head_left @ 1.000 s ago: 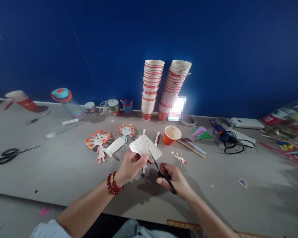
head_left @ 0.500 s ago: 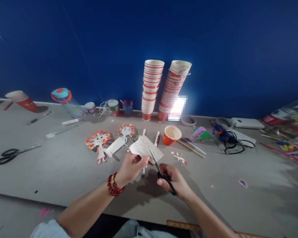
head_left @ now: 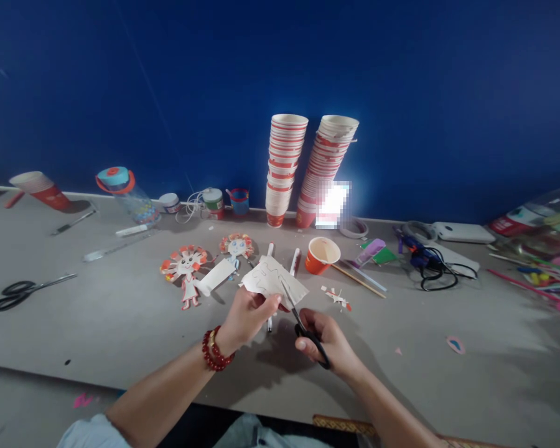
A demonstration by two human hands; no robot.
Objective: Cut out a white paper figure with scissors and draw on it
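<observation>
Between thumb and fingers, my left hand [head_left: 247,316] pinches a white piece of paper [head_left: 264,278] with an outline drawn on it in dark lines. My right hand [head_left: 327,341] is closed round the black handles of a pair of scissors [head_left: 300,318]. The blades lie against the right part of the paper, pointing up and left. Under and behind the paper are white markers [head_left: 295,261], partly hidden. Left of the paper lie two paper dolls, one with a red-and-white fringe [head_left: 186,264] and one with blue eyes [head_left: 237,246], and a blank white strip [head_left: 216,277].
Two tall stacks of paper cups [head_left: 287,168] stand against the blue wall. A single orange cup [head_left: 322,256] and paper scraps [head_left: 336,298] are right of my hands. A glue gun [head_left: 422,255] with cable lies further right; other scissors [head_left: 21,292] and a bottle [head_left: 128,196] are left.
Almost nothing differs. The paper and scissors stay in nearly the same place, and the view has shifted very slightly.
</observation>
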